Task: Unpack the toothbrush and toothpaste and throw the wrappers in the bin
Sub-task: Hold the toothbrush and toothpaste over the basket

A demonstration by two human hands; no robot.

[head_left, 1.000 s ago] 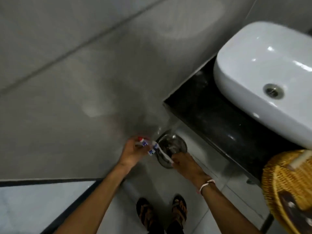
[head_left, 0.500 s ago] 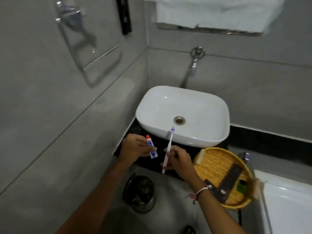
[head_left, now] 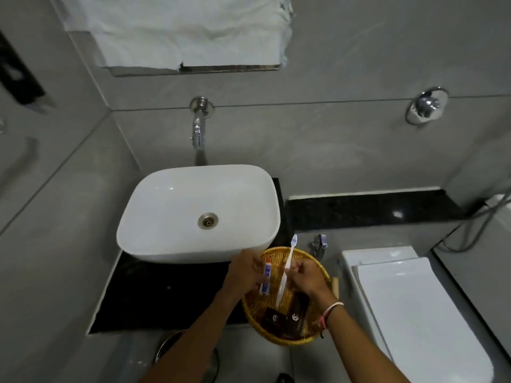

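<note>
Your right hand grips the toothbrush mid-handle, its long axis near upright, bristles pointing away toward the sink. Your left hand pinches the toothpaste, cap end up, both above the basket.

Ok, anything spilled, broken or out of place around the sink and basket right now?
Nothing stands out. The left hand holds the toothpaste and the right hand the toothbrush above the wicker basket; sink and counter look clean.
</note>
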